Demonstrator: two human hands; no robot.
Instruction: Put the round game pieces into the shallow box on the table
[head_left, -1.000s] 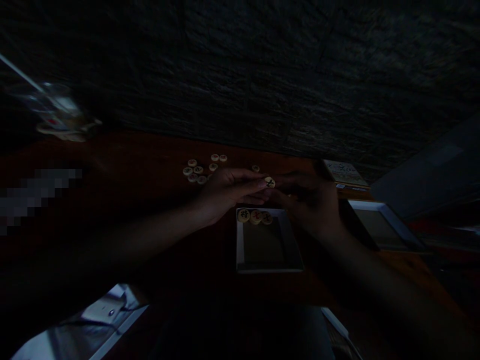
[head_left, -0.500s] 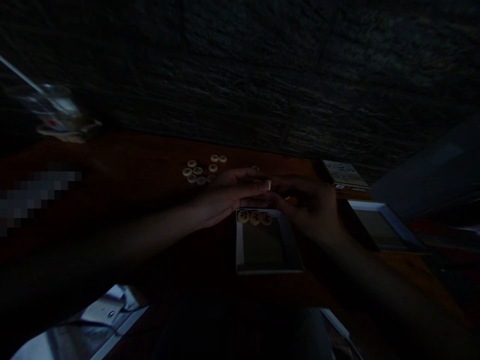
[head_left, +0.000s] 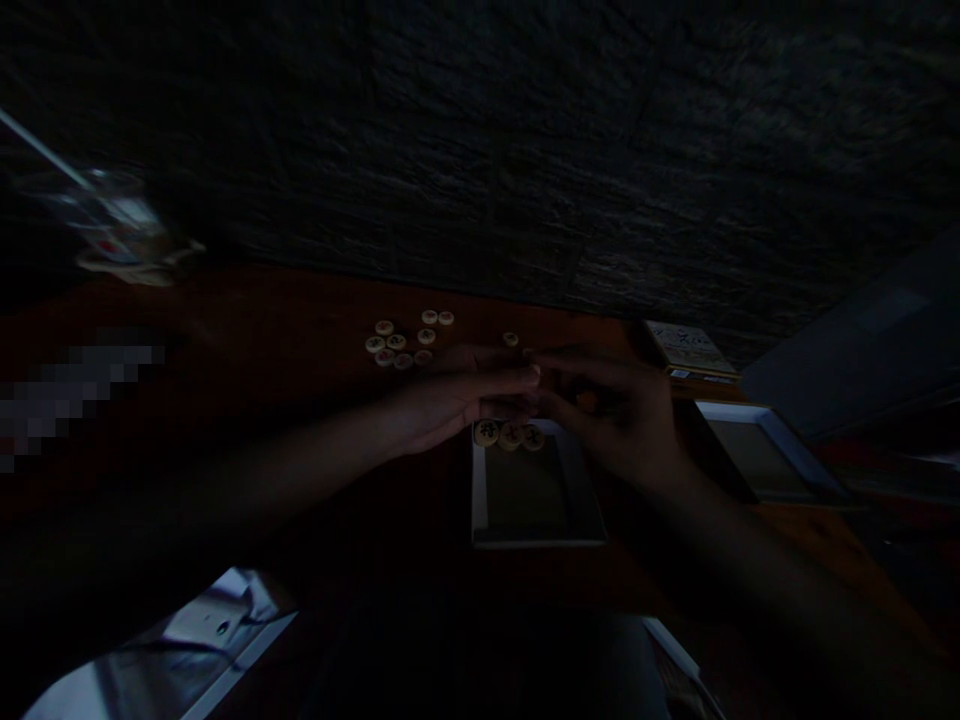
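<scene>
In dim light, my left hand [head_left: 461, 392] and my right hand [head_left: 619, 405] meet fingertip to fingertip. A pale edge of a Chinese chess piece [head_left: 535, 371] shows at my left thumb tip, mostly hidden by the fingers of both hands. Just below them lies a shallow open box [head_left: 480, 500]; a row of three round wooden Chinese chess pieces [head_left: 511, 435] sits along its far side. Several more loose pieces [head_left: 395, 342] are spread on the table beyond my left hand. One single piece [head_left: 511, 339] lies behind my hands.
To the right lie a second shallow open tray or lid [head_left: 772, 413] and a small printed box [head_left: 691, 345]. A plastic cup [head_left: 124, 225] with a straw stands at the far left. A dark stone wall [head_left: 465, 150] rises behind the wooden table [head_left: 277, 310].
The piece between my hands, plainer half a second ago, is now mostly covered by fingers. My left hand has shifted slightly, uncovering the single piece behind. The row in the box is unchanged.
</scene>
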